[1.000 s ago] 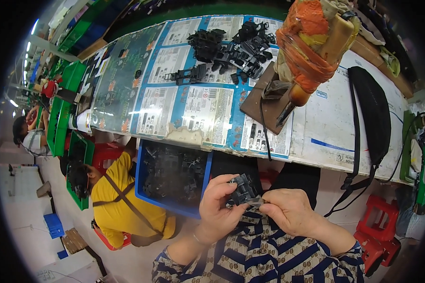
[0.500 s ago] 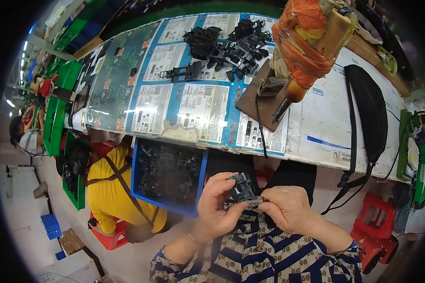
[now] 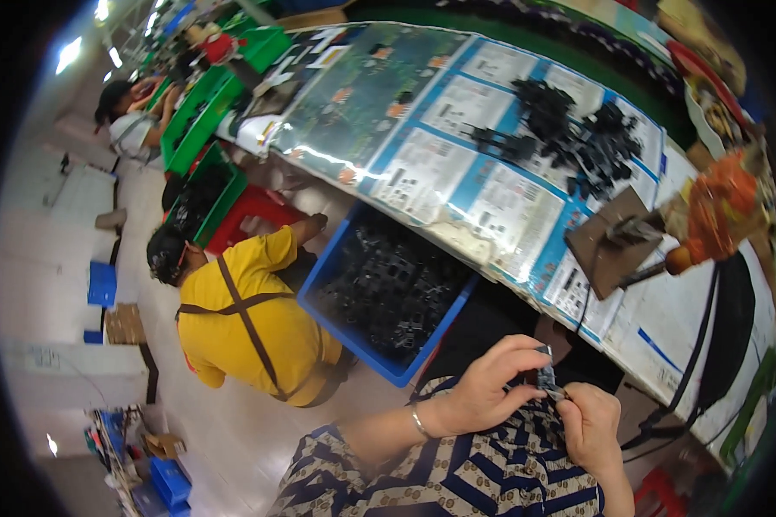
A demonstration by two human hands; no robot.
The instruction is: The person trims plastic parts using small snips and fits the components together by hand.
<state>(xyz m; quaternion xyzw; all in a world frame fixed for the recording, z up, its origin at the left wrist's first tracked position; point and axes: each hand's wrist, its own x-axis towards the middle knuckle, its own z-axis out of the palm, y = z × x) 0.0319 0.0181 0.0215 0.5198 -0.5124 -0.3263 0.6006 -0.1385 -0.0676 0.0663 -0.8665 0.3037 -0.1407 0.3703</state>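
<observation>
My left hand (image 3: 487, 392) pinches a small black plastic part (image 3: 546, 372) between thumb and fingers, over my lap. Close against it, my right hand (image 3: 593, 422) is closed around a slim tool, mostly hidden in the fist. Its thin grey blade-like tip (image 3: 555, 393) meets the lower end of the part. Left of my hands stands a blue bin (image 3: 444, 332) holding many black plastic parts. More such parts lie in a loose pile (image 3: 608, 142) on the workbench (image 3: 483, 246).
On the bench's right side stands an orange-wrapped fixture (image 3: 720, 202) with a brown board (image 3: 588, 241) beside it. A black strapped bag (image 3: 733, 302) lies farther right. Someone in a yellow shirt (image 3: 254, 323) sits left of the bin, near a green crate (image 3: 224, 202).
My view has swung left, so the bench, bin and hands appear farther right and tilted. Both hands keep their hold on the part and the tool.
</observation>
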